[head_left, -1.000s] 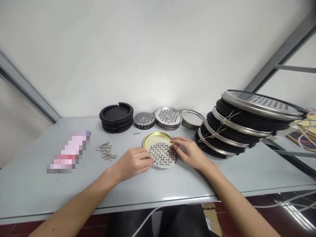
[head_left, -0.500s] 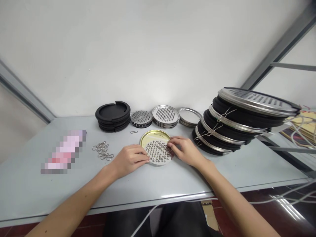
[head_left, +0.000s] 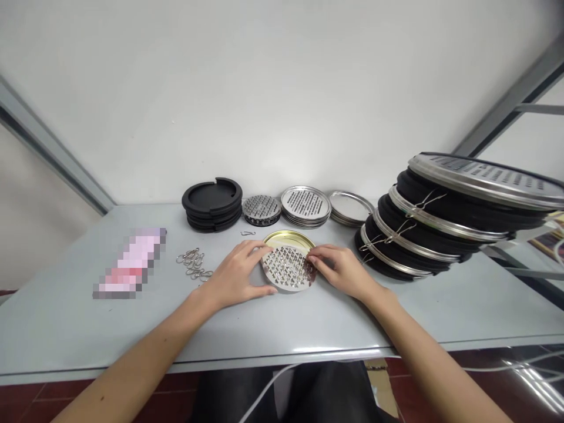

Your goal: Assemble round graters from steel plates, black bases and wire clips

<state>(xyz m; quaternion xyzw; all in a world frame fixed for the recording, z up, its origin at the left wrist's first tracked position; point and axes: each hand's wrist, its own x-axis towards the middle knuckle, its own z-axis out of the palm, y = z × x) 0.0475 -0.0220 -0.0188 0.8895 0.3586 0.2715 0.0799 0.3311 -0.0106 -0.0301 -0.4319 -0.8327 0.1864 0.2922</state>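
A round metal grater disc [head_left: 288, 269] with raised teeth lies tilted over a gold-coloured shallow round lid [head_left: 291, 235], covering the lid's near part. My right hand [head_left: 337, 267] pinches the disc at its right edge between thumb and fingers. On the left side, my left hand [head_left: 240, 273] has its thumb spread away from the fingers. Its fingertips touch the upper left edge of the disc or lid, and its thumb tip rests by the lower left edge. Behind them stand a stack of toothed grater discs [head_left: 261, 207] and a stack of slotted, rimmed metal discs [head_left: 305, 203].
Black plastic rings [head_left: 212, 197] are stacked at the back left, near plain metal rings [head_left: 351, 205]. Wire clips [head_left: 194, 263] lie in a pile, with one single clip [head_left: 248, 233] apart. A tall leaning stack of clipped black-and-metal assemblies [head_left: 449, 223] stands right. A blurred pink item [head_left: 132, 261] lies left.
The left thumb has moved away from the fingers, widening that hand's grip. The right hand keeps its pinch on the disc. The whole view has shifted a little.
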